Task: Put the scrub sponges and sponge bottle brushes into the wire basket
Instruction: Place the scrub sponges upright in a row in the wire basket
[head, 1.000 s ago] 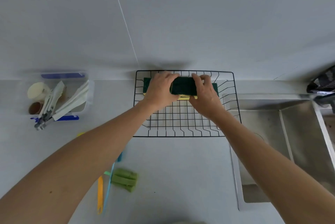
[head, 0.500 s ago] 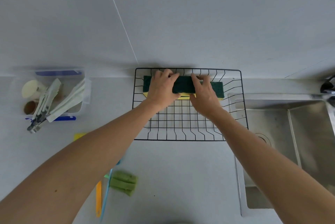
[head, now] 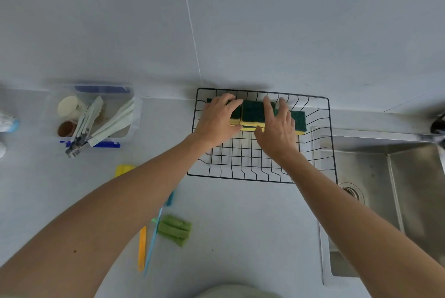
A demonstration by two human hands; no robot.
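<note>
Our left hand [head: 220, 120] lies spread, fingers loose, over the left end of the scrub sponges [head: 256, 115]; our right hand [head: 277, 132] rests flat and wide over their right part, gripping nothing. The sponges, green on top and yellow beneath, sit in a row along the far side of the wire basket [head: 240, 172]. On the counter [head: 252, 237] near us lie the bottle brushes [head: 173, 227], beside the sink [head: 397, 189].

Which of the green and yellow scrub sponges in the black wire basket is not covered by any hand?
The rightmost green and yellow scrub sponge, nearest the steel sink; the other sponges lie partly under the left hand and right hand.
</note>
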